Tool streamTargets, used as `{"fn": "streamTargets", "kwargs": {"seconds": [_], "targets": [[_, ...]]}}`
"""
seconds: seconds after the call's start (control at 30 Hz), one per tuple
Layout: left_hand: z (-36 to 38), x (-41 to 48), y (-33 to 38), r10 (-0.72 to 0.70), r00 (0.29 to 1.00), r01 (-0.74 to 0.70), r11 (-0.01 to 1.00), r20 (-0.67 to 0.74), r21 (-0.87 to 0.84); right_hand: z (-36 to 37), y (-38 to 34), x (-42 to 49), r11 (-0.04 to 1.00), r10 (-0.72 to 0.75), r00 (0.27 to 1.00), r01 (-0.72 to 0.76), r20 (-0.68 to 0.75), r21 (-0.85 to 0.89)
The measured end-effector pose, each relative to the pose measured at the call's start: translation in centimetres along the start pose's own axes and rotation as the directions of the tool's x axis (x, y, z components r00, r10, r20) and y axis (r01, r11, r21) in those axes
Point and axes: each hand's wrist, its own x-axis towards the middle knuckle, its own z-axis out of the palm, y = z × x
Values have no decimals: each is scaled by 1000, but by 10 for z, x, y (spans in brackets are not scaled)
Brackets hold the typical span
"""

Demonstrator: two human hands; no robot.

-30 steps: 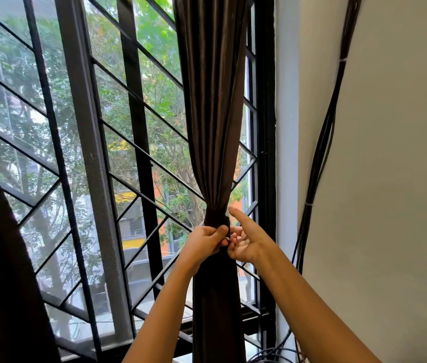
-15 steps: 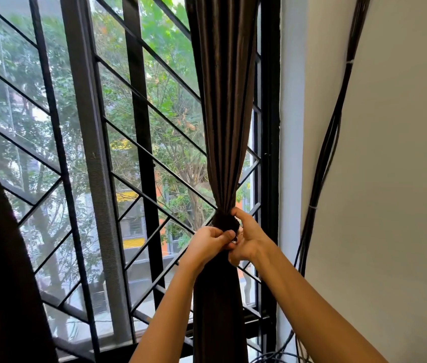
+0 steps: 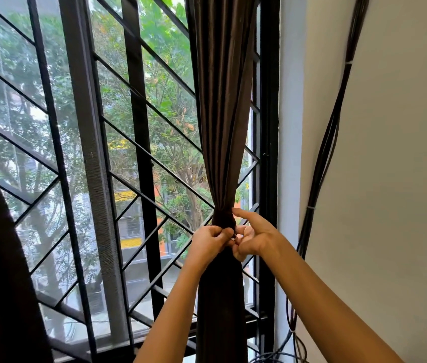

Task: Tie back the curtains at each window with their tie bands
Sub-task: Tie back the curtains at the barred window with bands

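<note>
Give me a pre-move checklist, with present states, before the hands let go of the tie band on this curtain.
1. Curtain gathered into one bundle: ok.
2. Tie band wrapped around the gathered part: ok.
3. Left hand pinching at the band: ok.
4. Right hand at the band, index finger extended: ok.
5. Band ends knotted or fastened: cannot tell, hidden between the fingers.
6. Cables on the wall apart from the curtain: ok.
</note>
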Motion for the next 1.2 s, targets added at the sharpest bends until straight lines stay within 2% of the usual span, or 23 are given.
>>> {"fn": "streamTargets", "kwargs": {"seconds": [0.17,0.4,0.47,0.57,0.67,0.73,0.8,0.9,1.0,1.07,1.2], "targets": [[1,4,-1,-12,1000,12,1000,-10,1,7,0,-16,974,8,1000,-11,15,226],[4,7,0,-16,999,17,999,-30,49,5,1,0,982,-47,993,25,112,187],[4,7,-2,-7,999,8,1000,-45,28,0,0,5,995,-58,992,49,111,85],[5,7,-7,35,996,-33,999,-88,32,-6,-3,8,985,-57,997,65,56,-158],[7,6,-8,86,989,-78,995,-120,68,-11,-8,8,946,-138,990,128,-10,-297],[8,4,-6,124,982,-110,988,-143,104,-14,-12,6,871,-260,963,204,-67,-446],[11,3,-6,160,973,-138,981,-168,138,-14,-17,3,731,-372,923,231,-92,-642],[16,2,-7,167,970,-143,980,-176,139,-12,-29,-7,609,-346,936,165,-72,-776],[22,1,-5,167,974,-139,974,-151,180,-10,-41,-12,508,-407,908,135,-100,-851],[28,-1,-1,178,970,-151,975,-164,165,-8,-47,-15,576,-348,932,127,-101,-808],[43,-4,6,210,948,-178,973,-241,149,-8,-58,-17,834,-245,967,173,-72,-524]]}}
